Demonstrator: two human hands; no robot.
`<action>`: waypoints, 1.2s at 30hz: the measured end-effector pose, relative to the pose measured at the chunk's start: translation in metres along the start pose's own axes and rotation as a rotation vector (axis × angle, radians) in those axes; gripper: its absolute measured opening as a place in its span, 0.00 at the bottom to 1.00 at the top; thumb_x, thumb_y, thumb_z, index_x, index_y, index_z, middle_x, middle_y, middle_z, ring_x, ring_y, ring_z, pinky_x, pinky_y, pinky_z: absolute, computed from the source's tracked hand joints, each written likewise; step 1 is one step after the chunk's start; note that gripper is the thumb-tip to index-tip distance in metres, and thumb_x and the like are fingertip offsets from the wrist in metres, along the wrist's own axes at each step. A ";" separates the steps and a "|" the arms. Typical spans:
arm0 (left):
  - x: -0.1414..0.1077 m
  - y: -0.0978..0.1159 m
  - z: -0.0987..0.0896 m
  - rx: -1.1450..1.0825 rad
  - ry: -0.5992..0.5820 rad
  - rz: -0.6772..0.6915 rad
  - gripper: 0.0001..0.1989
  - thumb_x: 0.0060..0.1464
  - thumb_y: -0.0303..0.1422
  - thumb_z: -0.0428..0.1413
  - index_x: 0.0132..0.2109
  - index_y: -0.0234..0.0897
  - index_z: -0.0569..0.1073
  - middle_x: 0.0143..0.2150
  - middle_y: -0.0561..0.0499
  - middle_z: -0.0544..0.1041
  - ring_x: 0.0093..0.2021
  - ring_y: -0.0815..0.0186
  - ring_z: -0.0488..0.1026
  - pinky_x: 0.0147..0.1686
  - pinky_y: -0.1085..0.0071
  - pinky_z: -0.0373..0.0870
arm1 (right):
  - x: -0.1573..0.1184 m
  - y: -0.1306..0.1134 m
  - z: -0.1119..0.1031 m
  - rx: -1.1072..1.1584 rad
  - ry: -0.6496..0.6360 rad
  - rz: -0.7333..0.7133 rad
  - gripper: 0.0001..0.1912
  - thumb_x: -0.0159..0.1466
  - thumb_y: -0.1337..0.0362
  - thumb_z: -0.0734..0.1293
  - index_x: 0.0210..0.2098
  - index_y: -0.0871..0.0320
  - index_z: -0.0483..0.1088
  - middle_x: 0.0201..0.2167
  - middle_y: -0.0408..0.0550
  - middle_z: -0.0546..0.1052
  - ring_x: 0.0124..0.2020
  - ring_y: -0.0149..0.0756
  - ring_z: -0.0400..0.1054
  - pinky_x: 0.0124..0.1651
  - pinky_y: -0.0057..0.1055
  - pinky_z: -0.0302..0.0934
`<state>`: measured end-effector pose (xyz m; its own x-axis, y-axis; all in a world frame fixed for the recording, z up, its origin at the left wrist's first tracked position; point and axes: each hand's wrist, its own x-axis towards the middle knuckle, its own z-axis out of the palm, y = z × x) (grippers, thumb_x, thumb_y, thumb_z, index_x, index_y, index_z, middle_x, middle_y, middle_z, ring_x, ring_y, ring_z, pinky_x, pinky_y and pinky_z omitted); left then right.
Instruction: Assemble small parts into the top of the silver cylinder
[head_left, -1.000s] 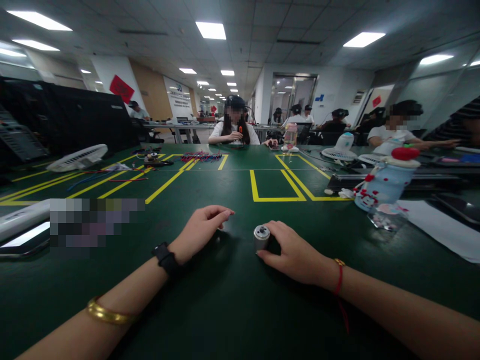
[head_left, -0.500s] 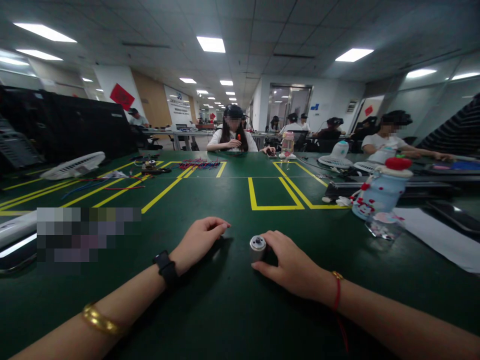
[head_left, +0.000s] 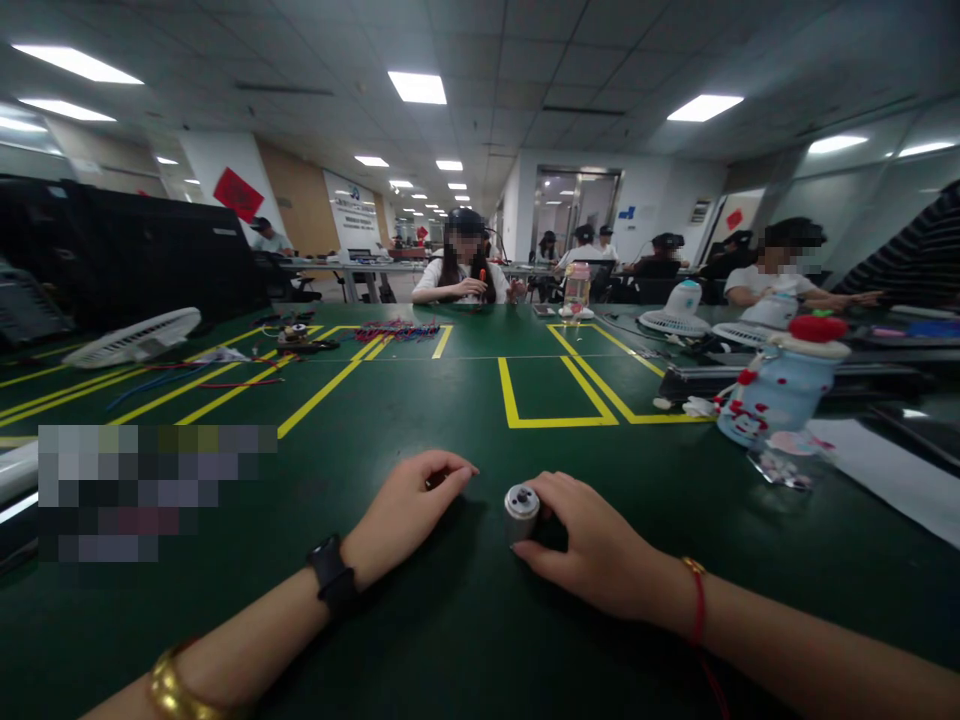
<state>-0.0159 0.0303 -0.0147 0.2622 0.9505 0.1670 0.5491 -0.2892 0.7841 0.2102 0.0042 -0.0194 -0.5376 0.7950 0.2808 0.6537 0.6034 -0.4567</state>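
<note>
Left hand, curled, has edged nearer the upright cylinder held between the right hand's thumb and fingers.

Desk is dark green, bright yellow tape lines on it. Cylinder: silver-grey, dark spots on the top face. Watch black, bangle gold, wrist cord red with a gold bit. Bottle: pale blue, red dots, cream-and-red lid. Sheet white. Wire pile mixes red and blue. Right-side fan white, light blue tip. Striped top to my right: dark, pale stripes.
</note>
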 end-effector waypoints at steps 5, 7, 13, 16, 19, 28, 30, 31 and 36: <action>-0.004 0.002 -0.003 -0.010 -0.044 0.020 0.15 0.58 0.41 0.49 0.41 0.39 0.77 0.39 0.49 0.78 0.40 0.60 0.73 0.41 0.66 0.67 | -0.003 0.002 -0.001 0.037 -0.020 -0.002 0.15 0.58 0.64 0.69 0.43 0.56 0.65 0.39 0.46 0.71 0.38 0.38 0.61 0.42 0.35 0.55; -0.004 0.002 -0.003 -0.009 -0.046 0.023 0.14 0.58 0.41 0.50 0.42 0.39 0.76 0.40 0.48 0.78 0.40 0.60 0.73 0.41 0.65 0.67 | -0.003 0.002 -0.001 0.039 -0.017 -0.008 0.14 0.58 0.65 0.69 0.43 0.56 0.65 0.39 0.46 0.70 0.38 0.38 0.61 0.42 0.35 0.55; -0.008 0.009 0.001 0.039 -0.062 0.075 0.12 0.58 0.38 0.51 0.42 0.40 0.76 0.39 0.49 0.77 0.39 0.62 0.72 0.40 0.66 0.67 | -0.002 0.000 -0.001 0.022 -0.002 -0.007 0.12 0.58 0.64 0.69 0.40 0.56 0.65 0.38 0.46 0.70 0.38 0.39 0.61 0.41 0.35 0.55; -0.011 0.015 0.002 0.059 -0.071 0.095 0.11 0.59 0.37 0.51 0.42 0.40 0.76 0.39 0.49 0.76 0.39 0.62 0.72 0.40 0.67 0.67 | -0.003 0.000 0.000 0.024 0.003 -0.004 0.12 0.58 0.64 0.69 0.40 0.56 0.65 0.37 0.46 0.70 0.38 0.38 0.61 0.41 0.35 0.55; -0.013 0.020 0.005 0.059 -0.062 0.138 0.10 0.59 0.36 0.51 0.41 0.40 0.76 0.39 0.49 0.76 0.39 0.63 0.71 0.40 0.67 0.67 | -0.003 0.000 0.000 0.005 0.004 -0.007 0.12 0.57 0.65 0.69 0.40 0.57 0.65 0.37 0.46 0.70 0.37 0.38 0.61 0.40 0.34 0.55; -0.013 0.031 0.007 0.061 -0.026 0.190 0.11 0.61 0.37 0.49 0.46 0.43 0.74 0.44 0.50 0.75 0.44 0.62 0.71 0.46 0.65 0.66 | -0.002 0.003 0.002 -0.014 0.009 -0.023 0.13 0.58 0.64 0.69 0.41 0.57 0.65 0.37 0.46 0.71 0.37 0.38 0.61 0.40 0.35 0.55; -0.013 0.035 0.008 0.066 -0.024 0.210 0.12 0.61 0.37 0.50 0.48 0.43 0.73 0.45 0.50 0.75 0.45 0.62 0.71 0.46 0.65 0.66 | -0.002 0.003 0.003 -0.014 0.005 -0.031 0.12 0.58 0.63 0.69 0.41 0.57 0.65 0.37 0.46 0.71 0.37 0.38 0.61 0.40 0.35 0.55; -0.013 0.038 0.008 0.065 -0.024 0.225 0.12 0.60 0.37 0.50 0.47 0.43 0.73 0.45 0.50 0.75 0.44 0.62 0.71 0.46 0.65 0.66 | -0.002 0.003 0.003 -0.015 0.003 -0.036 0.12 0.58 0.63 0.68 0.41 0.57 0.65 0.38 0.46 0.71 0.37 0.38 0.61 0.40 0.35 0.55; -0.013 0.043 0.014 0.043 -0.024 0.287 0.08 0.59 0.33 0.52 0.41 0.41 0.76 0.41 0.49 0.75 0.43 0.62 0.71 0.44 0.66 0.67 | -0.001 0.003 0.004 -0.031 0.011 -0.045 0.12 0.58 0.64 0.68 0.40 0.57 0.65 0.37 0.47 0.71 0.37 0.38 0.61 0.39 0.35 0.55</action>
<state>0.0154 0.0038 0.0086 0.4305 0.8261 0.3636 0.4824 -0.5511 0.6809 0.2105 0.0045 -0.0248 -0.5612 0.7674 0.3101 0.6452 0.6403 -0.4168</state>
